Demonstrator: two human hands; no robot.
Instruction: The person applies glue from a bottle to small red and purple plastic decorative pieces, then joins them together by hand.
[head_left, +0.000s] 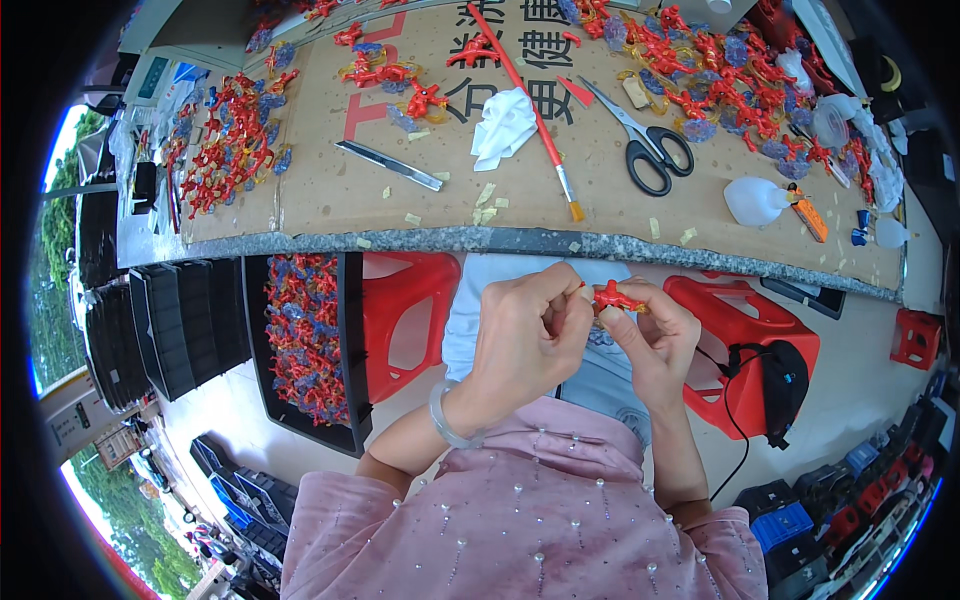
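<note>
In front of my lap, my right hand pinches a small red plastic figurine with an orange-yellow clear part under it. My left hand is closed in a pinch close beside the figurine's left end. Whatever lies between its fingertips is too small to make out. Past the hands, on the cardboard-covered table, lie a paintbrush with a red handle, a crumpled white tissue, a craft knife and black-handled scissors.
Piles of red figurines with blue and yellow clear parts lie at the table's left and right. A white squeeze bottle stands near the front edge. A black crate of figurines and red stools are below.
</note>
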